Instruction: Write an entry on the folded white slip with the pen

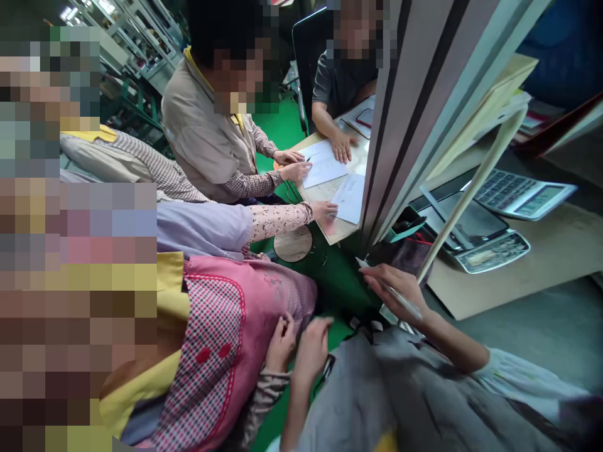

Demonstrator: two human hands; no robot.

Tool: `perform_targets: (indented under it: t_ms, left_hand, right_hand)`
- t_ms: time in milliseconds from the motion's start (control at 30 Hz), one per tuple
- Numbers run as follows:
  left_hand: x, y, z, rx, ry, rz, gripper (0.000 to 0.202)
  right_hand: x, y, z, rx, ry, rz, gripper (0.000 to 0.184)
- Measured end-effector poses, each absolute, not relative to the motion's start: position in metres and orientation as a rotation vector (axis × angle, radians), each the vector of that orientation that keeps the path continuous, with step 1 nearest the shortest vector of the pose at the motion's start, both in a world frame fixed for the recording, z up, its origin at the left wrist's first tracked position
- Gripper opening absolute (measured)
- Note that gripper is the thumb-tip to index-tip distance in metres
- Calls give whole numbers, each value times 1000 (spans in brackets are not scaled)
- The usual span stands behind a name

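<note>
Containers first: small teal box point(409, 228) by the foot of the grey upright point(414, 107), on the edge of the brown desk point(475, 292). Inside is dark, contents unreadable. Two calculators nearby, one lying tilted point(525, 193), the other point(497, 252) nearer me. Pale rod point(475, 182) slants across in front of them.

Right arm: comes in from lower right, pale sleeve point(522, 380) pushed up near the elbow, forearm angled up-left. Right hand point(393, 287) is raised in the air near the desk's left corner, wrist roughly in line with the forearm.

Right fingers: grasping a white pen point(406, 302). Thumb and fingers close round the barrel, tip out past the fingertips, pointing up-left, clear of any paper. That's where the pen is: in my grip, between desk and table point(342, 233). Papers point(325, 164) on that table sit well apart from it, under co-workers' hands.

Left arm: forearm rises from the bottom, dark band point(328, 369) at the wrist. Left hand point(313, 345) is just beside a co-worker's hand point(281, 344); contact unclear. Fingers bent and blurred; can't tell if they grip anything.
</note>
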State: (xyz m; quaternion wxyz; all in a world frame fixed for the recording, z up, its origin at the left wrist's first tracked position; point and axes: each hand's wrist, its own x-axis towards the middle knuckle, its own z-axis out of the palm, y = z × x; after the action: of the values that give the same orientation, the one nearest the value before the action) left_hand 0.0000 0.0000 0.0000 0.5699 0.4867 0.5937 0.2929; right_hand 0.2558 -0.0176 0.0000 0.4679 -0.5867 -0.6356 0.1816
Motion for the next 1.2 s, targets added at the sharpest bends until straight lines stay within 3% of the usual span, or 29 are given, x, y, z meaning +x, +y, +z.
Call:
perform_targets:
  t_ms: [133, 333, 567, 667, 933, 1200]
  left_hand:
    - [89, 82, -41, 2015, 1303, 433, 51]
    - [186, 208, -118, 2563, 1147, -102, 54]
    - [192, 222, -178, 2648, 1117, 25, 52]
    - [188, 222, -187, 2643, 1088, 89, 52]
    - [184, 231, -183, 2626, 1030, -34, 59]
    - [170, 253, -184, 2652, 888, -1, 64]
  right_hand:
    - [252, -28, -15, -1396, -1668, 432, 26]
    - [251, -53, -24, -1426, -1652, 440, 29]
    - [231, -52, -29, -1525, -1584, 462, 42]
    - [217, -41, -31, -1550, -1545, 399, 41]
    - [209, -11, -30, -1641, -1480, 375, 7]
    - [228, 64, -50, -1546, -1657, 437, 23]
